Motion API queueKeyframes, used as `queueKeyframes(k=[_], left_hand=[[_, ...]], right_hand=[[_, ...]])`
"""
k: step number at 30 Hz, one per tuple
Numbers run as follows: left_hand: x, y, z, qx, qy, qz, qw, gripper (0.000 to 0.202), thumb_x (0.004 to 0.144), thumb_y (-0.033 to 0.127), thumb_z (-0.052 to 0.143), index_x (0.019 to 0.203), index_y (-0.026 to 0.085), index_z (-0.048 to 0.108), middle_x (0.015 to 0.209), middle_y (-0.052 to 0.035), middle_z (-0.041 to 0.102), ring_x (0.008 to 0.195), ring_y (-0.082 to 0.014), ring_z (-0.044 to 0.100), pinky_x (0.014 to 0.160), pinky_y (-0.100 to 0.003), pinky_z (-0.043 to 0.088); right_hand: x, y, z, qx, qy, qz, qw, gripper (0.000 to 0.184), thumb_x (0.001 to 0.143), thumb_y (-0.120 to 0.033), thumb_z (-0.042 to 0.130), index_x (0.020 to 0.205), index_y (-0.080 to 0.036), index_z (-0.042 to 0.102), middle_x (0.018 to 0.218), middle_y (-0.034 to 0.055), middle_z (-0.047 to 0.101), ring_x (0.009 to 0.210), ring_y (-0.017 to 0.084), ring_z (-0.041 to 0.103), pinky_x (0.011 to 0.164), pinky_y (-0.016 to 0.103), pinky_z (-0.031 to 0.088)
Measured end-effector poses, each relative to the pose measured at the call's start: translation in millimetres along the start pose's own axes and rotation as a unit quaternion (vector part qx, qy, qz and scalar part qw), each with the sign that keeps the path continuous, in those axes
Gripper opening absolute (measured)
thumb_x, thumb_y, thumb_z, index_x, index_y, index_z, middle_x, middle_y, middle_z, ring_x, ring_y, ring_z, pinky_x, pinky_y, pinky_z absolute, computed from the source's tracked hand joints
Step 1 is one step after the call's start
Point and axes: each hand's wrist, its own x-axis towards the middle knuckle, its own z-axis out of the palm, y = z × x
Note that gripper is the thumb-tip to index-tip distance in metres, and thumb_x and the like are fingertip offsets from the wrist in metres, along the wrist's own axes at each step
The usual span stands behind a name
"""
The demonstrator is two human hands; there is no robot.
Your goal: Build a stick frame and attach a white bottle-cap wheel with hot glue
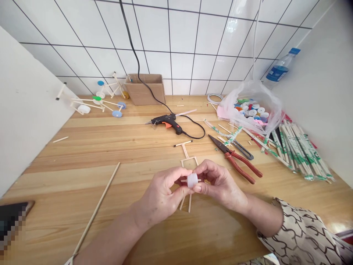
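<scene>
Between the fingertips of both hands is a white bottle cap, with a thin wooden stick poking out on either side of it. My left hand pinches it from the left. From the right, my right hand pinches it with thumb and forefinger. Beneath and behind the hands lies a small frame of wooden sticks, its middle partly hidden by the fingers. A crosspiece with black ends tops that frame.
A black glue gun lies behind the hands. To the right are red-handled pliers, a utility knife, a bag of bottle caps and wrapped chopsticks. A cardboard box and stick models stand back left; a long stick lies left.
</scene>
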Motion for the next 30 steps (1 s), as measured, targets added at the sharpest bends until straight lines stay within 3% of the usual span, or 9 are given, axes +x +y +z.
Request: queueKeyframes(k=[19, 25, 30], left_hand=[[0.5, 1.4, -6.9, 0.030, -0.045, 0.043, 0.998, 0.019, 0.080, 0.010, 0.058, 0.097, 0.019, 0.057, 0.086, 0.0016, 0.069, 0.076, -0.0093, 0.066, 0.071, -0.017, 0.052], [-1.6, -1.0, -2.6, 0.077, -0.019, 0.102, 0.992, 0.024, 0.082, 0.010, 0.054, 0.105, 0.017, 0.052, 0.088, -0.0024, 0.068, 0.077, -0.0112, 0.066, 0.072, -0.020, 0.053], [-2.9, -3.8, 4.7, 0.157, 0.019, 0.160, 0.974, 0.024, 0.084, 0.010, 0.047, 0.108, 0.015, 0.048, 0.090, -0.0072, 0.067, 0.075, -0.0149, 0.066, 0.068, -0.026, 0.054]], right_hand=[[-2.8, 0.7, 1.8, -0.057, 0.002, -0.027, 0.998, 0.024, 0.078, -0.037, 0.066, 0.082, -0.019, 0.050, 0.071, -0.0002, 0.054, 0.063, 0.012, 0.049, 0.060, 0.027, 0.042], [-3.9, 2.1, 4.4, -0.090, 0.018, -0.062, 0.994, 0.020, 0.083, -0.036, 0.060, 0.086, -0.019, 0.049, 0.073, 0.0001, 0.052, 0.064, 0.012, 0.047, 0.058, 0.026, 0.039], [-1.5, 5.7, 4.4, -0.054, 0.028, -0.050, 0.997, 0.025, 0.080, -0.038, 0.064, 0.084, -0.019, 0.049, 0.072, -0.0006, 0.051, 0.064, 0.012, 0.048, 0.059, 0.026, 0.040]])
